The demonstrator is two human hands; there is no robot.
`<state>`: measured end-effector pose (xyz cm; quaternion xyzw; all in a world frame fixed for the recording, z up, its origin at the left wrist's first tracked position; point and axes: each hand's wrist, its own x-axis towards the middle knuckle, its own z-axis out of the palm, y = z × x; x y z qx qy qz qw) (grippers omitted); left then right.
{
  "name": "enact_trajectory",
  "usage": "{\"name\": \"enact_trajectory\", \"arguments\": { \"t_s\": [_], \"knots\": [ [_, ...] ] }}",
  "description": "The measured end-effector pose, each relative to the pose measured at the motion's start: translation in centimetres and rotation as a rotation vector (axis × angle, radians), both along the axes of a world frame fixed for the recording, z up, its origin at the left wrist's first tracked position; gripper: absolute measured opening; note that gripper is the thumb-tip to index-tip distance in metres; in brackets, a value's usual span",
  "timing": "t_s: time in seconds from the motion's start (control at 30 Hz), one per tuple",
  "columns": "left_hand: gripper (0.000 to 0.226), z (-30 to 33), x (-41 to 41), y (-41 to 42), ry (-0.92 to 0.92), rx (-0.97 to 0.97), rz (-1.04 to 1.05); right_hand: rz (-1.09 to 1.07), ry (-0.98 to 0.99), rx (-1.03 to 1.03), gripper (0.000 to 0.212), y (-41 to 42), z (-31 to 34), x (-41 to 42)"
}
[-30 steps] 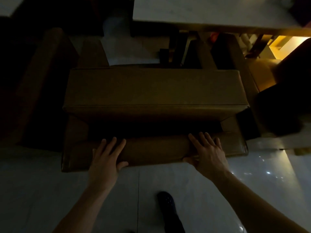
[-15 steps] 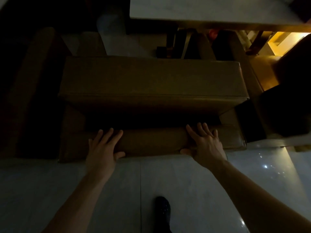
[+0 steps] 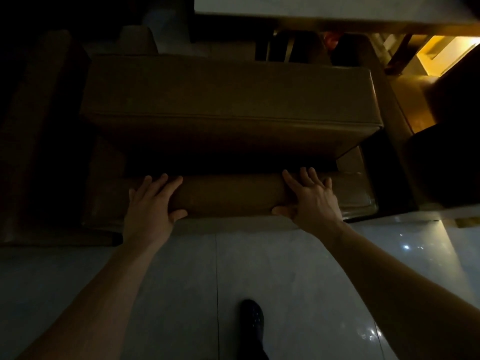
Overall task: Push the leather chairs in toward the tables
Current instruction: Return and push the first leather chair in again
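Chair [image 3: 228, 100] faced toward the desk [image 3: 324, 9].
Its backrest top, lying left to right, is pressed by the left hand [image 3: 150, 203] and right hand [image 3: 311, 198], fingers spread flat, nothing gripped.

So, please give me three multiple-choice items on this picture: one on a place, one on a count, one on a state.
1. Where is the table?
A. beyond the leather chair
B. behind the person
C. left of the shoe

2. How many shoes show?
A. none
B. one
C. three

3. How are the hands?
A. in fists
B. off the chair
C. flat, fingers spread

Key: A, the table lies past the leather chair; B, one dark shoe on the floor; C, left hand and right hand press the chair's backrest.
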<state>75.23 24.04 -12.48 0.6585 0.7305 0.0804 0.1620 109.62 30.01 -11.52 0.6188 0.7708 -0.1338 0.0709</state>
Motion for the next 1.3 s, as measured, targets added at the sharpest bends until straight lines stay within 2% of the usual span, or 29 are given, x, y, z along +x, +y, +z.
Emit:
{"name": "enact_trajectory", "arguments": {
  "t_s": [0.33,0.53,0.77,0.87,1.03,1.17,1.3],
  "knots": [
    [0.076,0.0,0.0,0.1,0.007,-0.011,0.001,0.01,-0.015,0.013,0.101,0.1,-0.3,0.1],
    [0.079,0.8,0.2,0.8,0.034,-0.087,0.016,0.003,-0.032,-0.024,0.1,0.1,0.3,-0.3],
    [0.084,3.3,0.7,-0.3,0.037,-0.256,0.013,0.0,-0.088,-0.183,0.099,0.2,2.6,-0.8],
    [0.08,4.9,0.3,-2.2,0.014,-0.275,0.058,-0.029,-0.052,-0.216,0.089,0.1,4.4,-2.1],
    [0.079,8.7,-4.3,-4.9,-0.057,-0.305,0.11,0.037,0.031,-0.254,0.071,-1.6,8.1,-7.6],
    [0.077,12.3,-10.9,-6.1,-0.15,-0.226,0.096,0.132,0.067,-0.296,0.057,-3.5,12.0,-14.7],
    [0.077,16.1,-18.1,-8.6,-0.178,-0.156,0.086,0.166,0.036,-0.248,0.058,-6.9,16.4,-23.6]
  ]
}}
